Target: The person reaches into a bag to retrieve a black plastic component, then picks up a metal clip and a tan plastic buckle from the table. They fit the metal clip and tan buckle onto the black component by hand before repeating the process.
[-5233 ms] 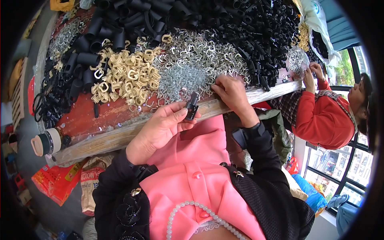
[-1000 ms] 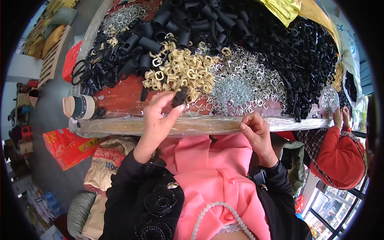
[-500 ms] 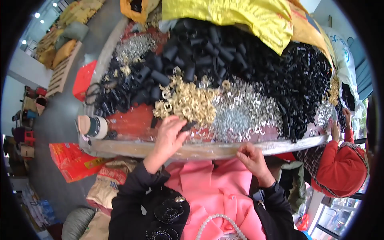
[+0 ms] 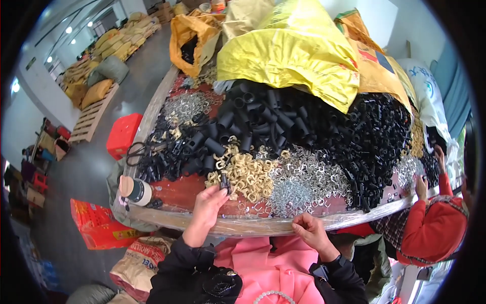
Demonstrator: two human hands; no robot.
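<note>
Pinching firmly, the left hand point(image 4: 206, 206) had the small black part point(image 4: 225, 183) between thumb and fingertips, just behind the front edge of the table point(image 4: 174, 191), left of its middle! Dark and stubby, that piece stood nearly upright, its top poking clear of the fingers, finer detail too small to read. Across to the right hand point(image 4: 310, 230): half-curled by the front edge, thumb near forefinger, and whether it gripped anything could not be told. Right behind the piece, gold-coloured clips point(image 4: 248, 177) lay heaped, with bent silvery hooks point(image 4: 324, 175) spreading alongside! Farther back came fat black tubes point(image 4: 263, 119), then a yellow sack point(image 4: 288, 61) along the back edge, while a lidded jar point(image 4: 135, 191) held the front left corner!
</note>
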